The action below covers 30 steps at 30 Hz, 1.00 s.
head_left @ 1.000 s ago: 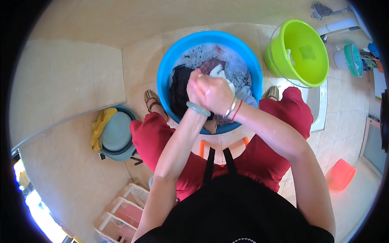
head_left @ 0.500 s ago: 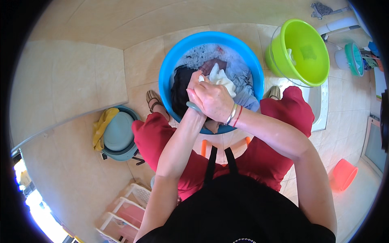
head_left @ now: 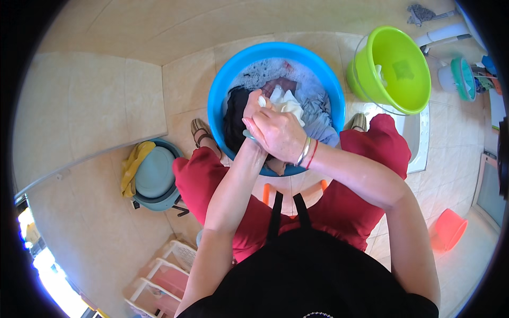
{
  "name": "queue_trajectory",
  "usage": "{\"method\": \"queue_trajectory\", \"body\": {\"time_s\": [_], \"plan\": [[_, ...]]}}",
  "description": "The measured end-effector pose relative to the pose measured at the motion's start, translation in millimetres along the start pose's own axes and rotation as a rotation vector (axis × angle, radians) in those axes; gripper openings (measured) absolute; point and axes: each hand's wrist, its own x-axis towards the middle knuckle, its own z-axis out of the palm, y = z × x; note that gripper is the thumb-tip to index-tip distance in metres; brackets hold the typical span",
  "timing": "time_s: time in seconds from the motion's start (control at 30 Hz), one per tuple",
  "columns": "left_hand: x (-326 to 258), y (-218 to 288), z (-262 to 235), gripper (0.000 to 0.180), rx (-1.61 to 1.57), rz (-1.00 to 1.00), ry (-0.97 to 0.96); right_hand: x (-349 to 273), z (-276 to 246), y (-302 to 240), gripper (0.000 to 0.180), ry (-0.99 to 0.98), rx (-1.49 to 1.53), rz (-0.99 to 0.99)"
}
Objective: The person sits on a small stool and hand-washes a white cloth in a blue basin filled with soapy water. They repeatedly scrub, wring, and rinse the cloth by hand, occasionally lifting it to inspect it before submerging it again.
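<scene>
A round blue basin (head_left: pixel 220 90) stands on the tiled floor between my knees, holding soapy water and several dark and pale garments. Above it, my right hand (head_left: pixel 278 135), with bangles at the wrist, is closed over a white cloth (head_left: pixel 289 103). My left hand (head_left: pixel 250 108) lies mostly under the right one and grips the same cloth at its left end. Both hands press together over the basin's middle.
A green bucket (head_left: pixel 395 71) stands at the right of the basin. A teal basin with a yellow cloth (head_left: pixel 151 175) lies at my left. An orange tub (head_left: pixel 448 230) is at the lower right, a white rack (head_left: pixel 159 278) at the lower left.
My hands have shifted slightly over the basin while rubbing, and more of the white cloth now sticks out beyond my fingers.
</scene>
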Motion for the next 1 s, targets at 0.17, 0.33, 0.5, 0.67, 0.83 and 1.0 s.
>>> {"method": "queue_trajectory", "body": {"time_s": [0.17, 0.33, 0.5, 0.67, 0.83, 1.0], "plan": [[-10.4, 1.0, 88.1, 0.017, -0.056, -0.092, 0.607, 5.5, 12.1, 94.6, 0.029, -0.102, -0.189, 0.256], [-15.6, 33.5, 70.2, 0.026, 0.529, 0.112, 0.32, 24.8, -6.8, 104.1, 0.045, -0.171, 0.401, 0.616], [-37.7, 41.3, 69.9, 0.072, 1.968, 0.339, 0.143, 38.6, -46.7, 60.3, 0.031, -0.456, 0.863, 0.4], [-29.3, 54.2, 79.5, 0.02, 0.942, 0.241, 0.247, 16.2, -25.2, 83.4, 0.044, -0.058, 0.38, 0.225], [-33.2, 66.6, 93.7, 0.026, 0.403, 0.136, 0.24, -6.7, -3.1, 84.5, 0.042, -0.256, 0.248, 0.633], [-31.1, 83.2, 73.8, 0.048, 0.606, 0.008, 0.134, -6.5, -6.1, 108.8, 0.03, 0.058, 0.943, 0.954]]}}
